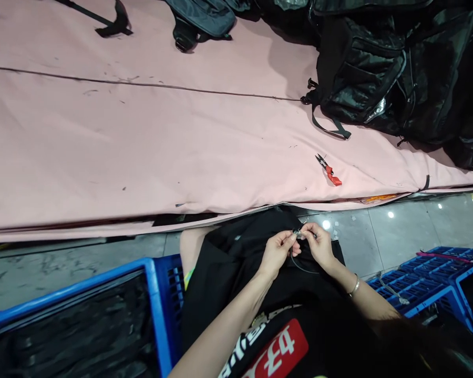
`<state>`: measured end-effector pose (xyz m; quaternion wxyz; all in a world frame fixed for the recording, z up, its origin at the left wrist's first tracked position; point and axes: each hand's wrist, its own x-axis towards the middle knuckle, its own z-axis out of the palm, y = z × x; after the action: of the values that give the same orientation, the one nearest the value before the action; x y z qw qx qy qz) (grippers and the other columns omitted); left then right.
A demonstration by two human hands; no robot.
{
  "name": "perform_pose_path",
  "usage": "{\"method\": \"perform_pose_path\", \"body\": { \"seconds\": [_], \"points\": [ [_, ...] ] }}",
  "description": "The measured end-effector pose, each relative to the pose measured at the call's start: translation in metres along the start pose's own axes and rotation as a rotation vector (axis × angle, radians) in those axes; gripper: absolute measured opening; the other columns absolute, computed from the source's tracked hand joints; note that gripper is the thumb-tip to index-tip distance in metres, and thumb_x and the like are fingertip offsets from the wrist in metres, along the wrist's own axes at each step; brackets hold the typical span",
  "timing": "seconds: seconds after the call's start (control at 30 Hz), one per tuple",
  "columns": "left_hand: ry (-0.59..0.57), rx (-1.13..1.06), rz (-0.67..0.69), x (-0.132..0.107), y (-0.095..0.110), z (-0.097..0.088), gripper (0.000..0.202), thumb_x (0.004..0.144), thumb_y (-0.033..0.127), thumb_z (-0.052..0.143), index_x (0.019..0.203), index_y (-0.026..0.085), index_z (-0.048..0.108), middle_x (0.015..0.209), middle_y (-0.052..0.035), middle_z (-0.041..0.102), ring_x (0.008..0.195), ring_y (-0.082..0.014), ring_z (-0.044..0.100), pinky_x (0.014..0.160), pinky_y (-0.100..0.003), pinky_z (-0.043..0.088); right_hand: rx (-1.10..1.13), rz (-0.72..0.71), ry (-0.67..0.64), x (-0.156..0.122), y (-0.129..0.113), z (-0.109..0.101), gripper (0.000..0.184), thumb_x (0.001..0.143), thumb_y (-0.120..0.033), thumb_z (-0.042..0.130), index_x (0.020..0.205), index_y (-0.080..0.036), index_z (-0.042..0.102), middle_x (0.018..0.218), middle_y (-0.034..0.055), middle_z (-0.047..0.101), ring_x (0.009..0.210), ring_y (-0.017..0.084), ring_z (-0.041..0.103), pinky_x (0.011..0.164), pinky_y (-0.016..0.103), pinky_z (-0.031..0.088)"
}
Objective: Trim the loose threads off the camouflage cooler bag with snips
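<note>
Over my lap, my left hand point(276, 253) and my right hand point(319, 247) meet with fingertips pinched together. Between them is a small shiny piece point(297, 233), too small to name, and both hands are closed on it. A thin dark cord point(302, 269) hangs in a curve below the fingers against dark cloth. On the table edge beyond lies a pair of thread snips point(326, 169), blades dark and handle wrapped in red; neither hand touches it.
A pink cloth point(161, 142) covers the long table ahead. Black backpacks point(370, 79) are heaped at the right, with another dark bag point(205, 18) farther back. Blue crates stand on the floor: one at left point(153, 294) holding dark items, others at right point(429, 270).
</note>
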<state>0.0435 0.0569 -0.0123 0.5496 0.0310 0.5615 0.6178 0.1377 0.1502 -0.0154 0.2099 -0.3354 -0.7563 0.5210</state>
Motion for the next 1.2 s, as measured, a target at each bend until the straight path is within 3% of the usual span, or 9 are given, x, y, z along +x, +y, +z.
{"method": "perform_pose_path", "body": {
  "seconds": [0.2, 0.37, 0.5, 0.67, 0.77, 0.97, 1.07, 1.2],
  "points": [
    [0.031, -0.006, 0.028, 0.001, -0.006, -0.004, 0.029, 0.065, 0.036, 0.065, 0.081, 0.012, 0.060, 0.059, -0.0022, 0.060, 0.051, -0.0113, 0.056, 0.051, -0.023, 0.045, 0.069, 0.046, 0.074, 0.000, 0.009, 0.010, 0.013, 0.082, -0.030, 0.046, 0.074, -0.020, 0.049, 0.071, -0.0003, 0.056, 0.063, 0.011, 0.052, 0.066, 0.027, 0.042],
    [0.187, 0.085, 0.107, 0.013, -0.014, -0.010, 0.023, 0.065, 0.035, 0.063, 0.073, 0.013, 0.060, 0.053, 0.0003, 0.057, 0.045, -0.0102, 0.055, 0.045, -0.021, 0.043, 0.407, 0.117, -0.074, 0.003, -0.006, 0.012, 0.022, 0.078, -0.039, 0.052, 0.070, -0.021, 0.042, 0.054, -0.0052, 0.044, 0.047, 0.008, 0.038, 0.052, 0.025, 0.035],
    [0.330, -0.141, 0.045, 0.018, -0.012, -0.023, 0.027, 0.063, 0.036, 0.066, 0.072, 0.012, 0.057, 0.052, 0.0025, 0.055, 0.045, -0.0086, 0.054, 0.044, -0.019, 0.041, 0.510, 0.121, -0.156, 0.007, -0.017, -0.001, 0.023, 0.079, -0.039, 0.053, 0.071, -0.021, 0.041, 0.051, -0.0065, 0.041, 0.044, 0.007, 0.034, 0.049, 0.024, 0.029],
    [0.284, -0.218, 0.059, 0.010, -0.005, -0.029, 0.033, 0.062, 0.035, 0.068, 0.083, 0.011, 0.059, 0.060, -0.0006, 0.061, 0.054, -0.0104, 0.059, 0.053, -0.022, 0.046, 0.209, 0.153, -0.089, 0.020, -0.002, -0.023, 0.021, 0.078, -0.038, 0.054, 0.072, -0.019, 0.047, 0.059, -0.0039, 0.049, 0.047, 0.007, 0.038, 0.050, 0.024, 0.032],
    [0.257, -0.227, 0.100, 0.005, -0.001, -0.026, 0.038, 0.060, 0.033, 0.071, 0.088, 0.011, 0.058, 0.069, -0.0045, 0.066, 0.060, -0.0129, 0.062, 0.060, -0.025, 0.049, 0.065, 0.209, -0.109, 0.022, 0.007, -0.024, 0.026, 0.080, -0.043, 0.050, 0.076, -0.018, 0.052, 0.061, -0.0028, 0.051, 0.049, 0.008, 0.042, 0.052, 0.024, 0.036],
    [0.219, -0.196, 0.170, 0.002, 0.003, -0.020, 0.038, 0.059, 0.033, 0.072, 0.087, 0.010, 0.060, 0.072, -0.0056, 0.067, 0.061, -0.0120, 0.060, 0.062, -0.026, 0.048, 0.170, 0.258, -0.300, 0.020, 0.000, 0.011, 0.032, 0.079, -0.049, 0.047, 0.086, -0.018, 0.056, 0.076, 0.0013, 0.058, 0.059, 0.010, 0.052, 0.053, 0.023, 0.042],
    [0.192, -0.203, 0.162, 0.001, 0.003, -0.021, 0.037, 0.060, 0.033, 0.072, 0.087, 0.011, 0.060, 0.070, -0.0051, 0.066, 0.058, -0.0108, 0.058, 0.059, -0.024, 0.046, 0.156, 0.229, -0.256, 0.024, -0.001, 0.027, 0.025, 0.076, -0.043, 0.054, 0.078, -0.018, 0.056, 0.070, -0.0008, 0.056, 0.056, 0.009, 0.049, 0.054, 0.023, 0.041],
    [0.171, -0.227, 0.121, 0.000, 0.001, -0.023, 0.034, 0.061, 0.034, 0.071, 0.084, 0.012, 0.059, 0.067, -0.0038, 0.065, 0.055, -0.0101, 0.055, 0.057, -0.024, 0.044, 0.141, 0.207, -0.213, 0.027, 0.005, 0.032, 0.022, 0.075, -0.040, 0.055, 0.073, -0.018, 0.054, 0.068, -0.0011, 0.055, 0.055, 0.009, 0.048, 0.056, 0.024, 0.042]
  ]
}}
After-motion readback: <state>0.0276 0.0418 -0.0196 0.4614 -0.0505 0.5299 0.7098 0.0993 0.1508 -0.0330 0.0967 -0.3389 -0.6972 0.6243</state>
